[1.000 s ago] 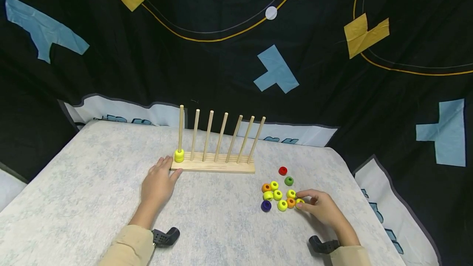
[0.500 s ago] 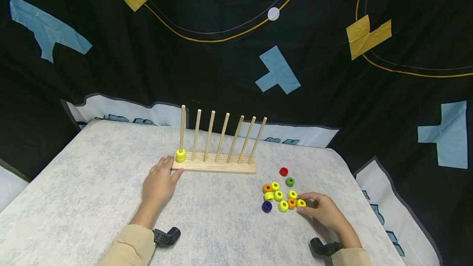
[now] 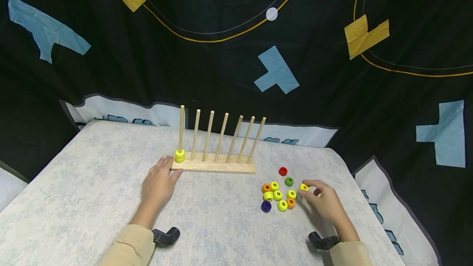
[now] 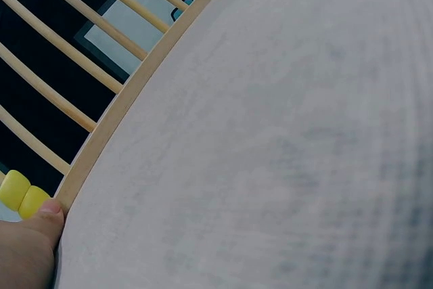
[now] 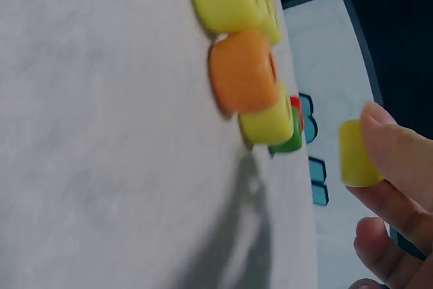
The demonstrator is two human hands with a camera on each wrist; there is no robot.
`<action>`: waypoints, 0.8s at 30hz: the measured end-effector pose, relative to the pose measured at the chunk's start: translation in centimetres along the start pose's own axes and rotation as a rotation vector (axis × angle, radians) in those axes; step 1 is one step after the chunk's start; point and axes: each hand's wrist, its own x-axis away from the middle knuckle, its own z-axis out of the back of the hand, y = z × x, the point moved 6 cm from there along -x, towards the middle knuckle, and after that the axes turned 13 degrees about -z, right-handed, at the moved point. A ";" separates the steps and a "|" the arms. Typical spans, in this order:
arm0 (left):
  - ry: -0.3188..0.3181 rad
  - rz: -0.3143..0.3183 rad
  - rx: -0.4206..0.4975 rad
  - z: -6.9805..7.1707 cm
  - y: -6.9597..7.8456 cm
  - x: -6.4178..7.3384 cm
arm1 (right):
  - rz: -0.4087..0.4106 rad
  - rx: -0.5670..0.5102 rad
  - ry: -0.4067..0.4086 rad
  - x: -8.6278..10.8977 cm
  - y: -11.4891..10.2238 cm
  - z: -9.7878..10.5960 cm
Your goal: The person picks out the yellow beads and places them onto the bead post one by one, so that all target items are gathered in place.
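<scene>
A yellow bead [image 3: 303,188] is pinched between thumb and fingers of my right hand [image 3: 325,202], lifted off the table; its shadow falls below in the right wrist view. My left hand [image 3: 158,184] rests against the left end of a wooden peg stand [image 3: 214,167]. Its fingers lie extended beside that end, and the thumb [image 4: 49,213] touches the front corner. Two yellow beads [image 3: 179,156] sit stacked on the leftmost peg; the other pegs are bare. Loose beads lie left of my right hand, among them an orange bead [image 3: 290,203] and a dark blue bead [image 3: 266,206].
A red bead [image 3: 283,171] and a green bead [image 3: 289,181] lie farther back than the yellow and orange ones. The pale table [image 3: 214,216] ends at a black curtain [image 3: 207,73] behind the peg stand, with a white banner strip [image 3: 310,134] along its foot.
My right hand has pinched the rightmost yellow bead and raised it up and away from the orange bead beside it. The left hand and the peg stand stay in place.
</scene>
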 end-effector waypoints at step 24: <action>-0.004 -0.005 0.001 0.0 -0.1 0.1 | 0.322 -0.157 0.089 -1.7 -14.3 -1.5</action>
